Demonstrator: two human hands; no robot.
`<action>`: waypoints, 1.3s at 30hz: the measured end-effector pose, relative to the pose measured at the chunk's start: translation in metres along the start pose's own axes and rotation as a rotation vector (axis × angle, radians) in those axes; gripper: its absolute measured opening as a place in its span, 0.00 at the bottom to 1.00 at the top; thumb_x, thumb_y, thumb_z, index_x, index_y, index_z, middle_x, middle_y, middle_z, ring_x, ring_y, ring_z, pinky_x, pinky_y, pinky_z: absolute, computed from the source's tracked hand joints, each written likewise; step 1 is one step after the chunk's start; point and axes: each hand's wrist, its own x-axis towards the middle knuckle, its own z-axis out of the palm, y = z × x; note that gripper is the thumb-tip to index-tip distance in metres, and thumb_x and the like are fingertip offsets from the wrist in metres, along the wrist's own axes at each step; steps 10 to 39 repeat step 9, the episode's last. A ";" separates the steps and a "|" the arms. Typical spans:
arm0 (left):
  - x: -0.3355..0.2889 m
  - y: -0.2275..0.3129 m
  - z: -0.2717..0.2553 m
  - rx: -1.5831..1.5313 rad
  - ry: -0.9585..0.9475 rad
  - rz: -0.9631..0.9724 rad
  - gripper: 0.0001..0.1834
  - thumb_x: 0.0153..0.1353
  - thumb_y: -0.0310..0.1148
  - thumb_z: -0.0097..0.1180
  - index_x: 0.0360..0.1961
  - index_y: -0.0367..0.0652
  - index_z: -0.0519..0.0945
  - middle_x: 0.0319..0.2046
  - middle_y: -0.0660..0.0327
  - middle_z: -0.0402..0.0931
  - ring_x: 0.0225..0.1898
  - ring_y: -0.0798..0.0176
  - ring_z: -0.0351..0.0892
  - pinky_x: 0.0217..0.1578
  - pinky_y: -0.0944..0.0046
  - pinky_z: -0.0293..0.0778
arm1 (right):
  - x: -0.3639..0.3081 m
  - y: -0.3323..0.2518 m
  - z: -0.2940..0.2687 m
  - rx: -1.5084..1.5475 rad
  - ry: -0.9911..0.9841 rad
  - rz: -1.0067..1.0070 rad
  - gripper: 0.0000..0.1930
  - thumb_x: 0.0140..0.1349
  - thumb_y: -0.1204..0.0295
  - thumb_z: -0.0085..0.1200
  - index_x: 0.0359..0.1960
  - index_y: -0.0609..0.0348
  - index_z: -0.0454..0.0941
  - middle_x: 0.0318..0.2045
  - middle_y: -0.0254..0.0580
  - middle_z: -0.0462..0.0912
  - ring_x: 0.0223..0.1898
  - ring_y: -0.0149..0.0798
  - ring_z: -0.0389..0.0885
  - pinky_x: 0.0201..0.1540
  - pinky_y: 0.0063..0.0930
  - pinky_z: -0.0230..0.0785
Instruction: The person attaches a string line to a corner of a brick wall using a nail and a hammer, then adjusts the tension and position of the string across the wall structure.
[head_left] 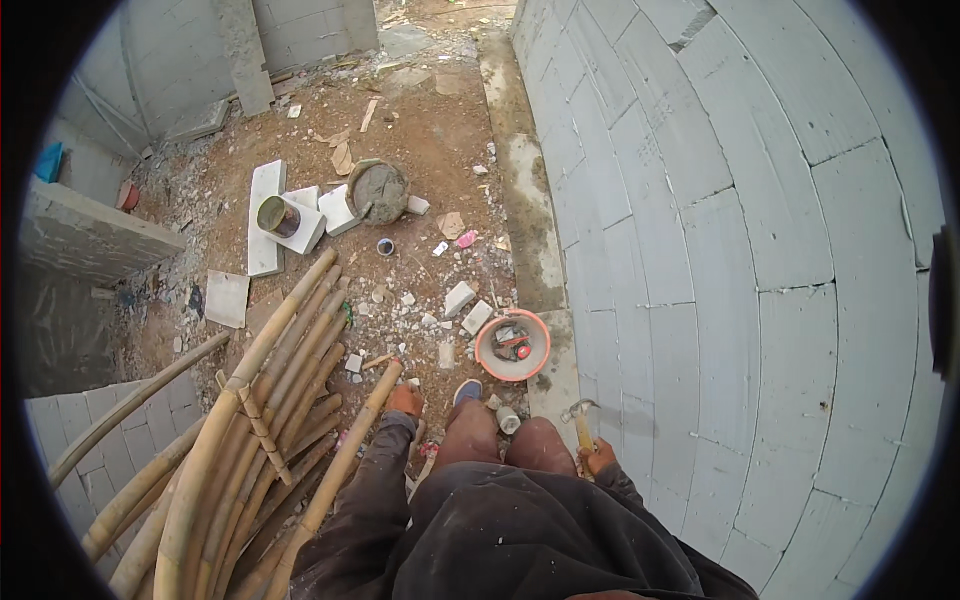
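Observation:
In my right hand (600, 458) is a claw hammer (584, 432), gripped by its yellowish handle. Its metal head points away from me, close to the grey block wall (715, 330). My left hand (405, 400) is closed beside the end of a bamboo pole (352, 440), and a small pale bit shows at its fingertips. I cannot make out what that is. Ahead of my knees stands an orange-rimmed bucket (513, 345) with tools and a red item inside. A whitish cylindrical piece (508, 420) lies by my foot.
Several bamboo poles (235, 400) lean in a pile at left. Farther off, a round mortar tub (380, 193) and a can (278, 217) sit by white blocks (266, 220). Rubble and broken block pieces (459, 299) litter the dirt floor. A concrete strip (535, 220) runs along the wall.

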 end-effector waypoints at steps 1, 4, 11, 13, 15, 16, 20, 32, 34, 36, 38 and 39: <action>0.007 -0.059 0.007 -0.012 0.052 0.043 0.13 0.62 0.38 0.57 0.35 0.40 0.86 0.34 0.40 0.84 0.41 0.37 0.85 0.45 0.43 0.79 | 0.001 -0.022 -0.002 -0.049 0.001 -0.050 0.10 0.70 0.72 0.55 0.46 0.60 0.68 0.24 0.42 0.78 0.16 0.37 0.78 0.15 0.35 0.72; -0.010 -0.079 -0.035 0.011 -0.152 -0.065 0.18 0.62 0.42 0.57 0.39 0.38 0.87 0.37 0.39 0.85 0.44 0.38 0.86 0.45 0.43 0.79 | 0.009 -0.061 -0.018 -0.044 0.076 -0.154 0.11 0.71 0.70 0.53 0.47 0.60 0.65 0.24 0.41 0.77 0.15 0.37 0.78 0.14 0.35 0.71; -0.007 -0.124 -0.027 0.175 -0.233 -0.161 0.25 0.60 0.50 0.64 0.50 0.44 0.88 0.44 0.41 0.86 0.51 0.41 0.85 0.59 0.50 0.76 | 0.058 -0.109 -0.031 -0.143 0.198 -0.007 0.15 0.72 0.68 0.53 0.53 0.57 0.62 0.24 0.44 0.77 0.14 0.41 0.78 0.12 0.39 0.71; -0.007 -0.124 -0.027 0.175 -0.233 -0.161 0.25 0.60 0.50 0.64 0.50 0.44 0.88 0.44 0.41 0.86 0.51 0.41 0.85 0.59 0.50 0.76 | 0.058 -0.109 -0.031 -0.143 0.198 -0.007 0.15 0.72 0.68 0.53 0.53 0.57 0.62 0.24 0.44 0.77 0.14 0.41 0.78 0.12 0.39 0.71; -0.007 -0.124 -0.027 0.175 -0.233 -0.161 0.25 0.60 0.50 0.64 0.50 0.44 0.88 0.44 0.41 0.86 0.51 0.41 0.85 0.59 0.50 0.76 | 0.058 -0.109 -0.031 -0.143 0.198 -0.007 0.15 0.72 0.68 0.53 0.53 0.57 0.62 0.24 0.44 0.77 0.14 0.41 0.78 0.12 0.39 0.71; -0.007 -0.124 -0.027 0.175 -0.233 -0.161 0.25 0.60 0.50 0.64 0.50 0.44 0.88 0.44 0.41 0.86 0.51 0.41 0.85 0.59 0.50 0.76 | 0.058 -0.109 -0.031 -0.143 0.198 -0.007 0.15 0.72 0.68 0.53 0.53 0.57 0.62 0.24 0.44 0.77 0.14 0.41 0.78 0.12 0.39 0.71; -0.007 -0.124 -0.027 0.175 -0.233 -0.161 0.25 0.60 0.50 0.64 0.50 0.44 0.88 0.44 0.41 0.86 0.51 0.41 0.85 0.59 0.50 0.76 | 0.058 -0.109 -0.031 -0.143 0.198 -0.007 0.15 0.72 0.68 0.53 0.53 0.57 0.62 0.24 0.44 0.77 0.14 0.41 0.78 0.12 0.39 0.71; -0.007 -0.124 -0.027 0.175 -0.233 -0.161 0.25 0.60 0.50 0.64 0.50 0.44 0.88 0.44 0.41 0.86 0.51 0.41 0.85 0.59 0.50 0.76 | 0.058 -0.109 -0.031 -0.143 0.198 -0.007 0.15 0.72 0.68 0.53 0.53 0.57 0.62 0.24 0.44 0.77 0.14 0.41 0.78 0.12 0.39 0.71; -0.007 -0.124 -0.027 0.175 -0.233 -0.161 0.25 0.60 0.50 0.64 0.50 0.44 0.88 0.44 0.41 0.86 0.51 0.41 0.85 0.59 0.50 0.76 | 0.058 -0.109 -0.031 -0.143 0.198 -0.007 0.15 0.72 0.68 0.53 0.53 0.57 0.62 0.24 0.44 0.77 0.14 0.41 0.78 0.12 0.39 0.71; -0.007 -0.124 -0.027 0.175 -0.233 -0.161 0.25 0.60 0.50 0.64 0.50 0.44 0.88 0.44 0.41 0.86 0.51 0.41 0.85 0.59 0.50 0.76 | 0.058 -0.109 -0.031 -0.143 0.198 -0.007 0.15 0.72 0.68 0.53 0.53 0.57 0.62 0.24 0.44 0.77 0.14 0.41 0.78 0.12 0.39 0.71; -0.007 -0.124 -0.027 0.175 -0.233 -0.161 0.25 0.60 0.50 0.64 0.50 0.44 0.88 0.44 0.41 0.86 0.51 0.41 0.85 0.59 0.50 0.76 | 0.058 -0.109 -0.031 -0.143 0.198 -0.007 0.15 0.72 0.68 0.53 0.53 0.57 0.62 0.24 0.44 0.77 0.14 0.41 0.78 0.12 0.39 0.71; -0.007 -0.124 -0.027 0.175 -0.233 -0.161 0.25 0.60 0.50 0.64 0.50 0.44 0.88 0.44 0.41 0.86 0.51 0.41 0.85 0.59 0.50 0.76 | 0.058 -0.109 -0.031 -0.143 0.198 -0.007 0.15 0.72 0.68 0.53 0.53 0.57 0.62 0.24 0.44 0.77 0.14 0.41 0.78 0.12 0.39 0.71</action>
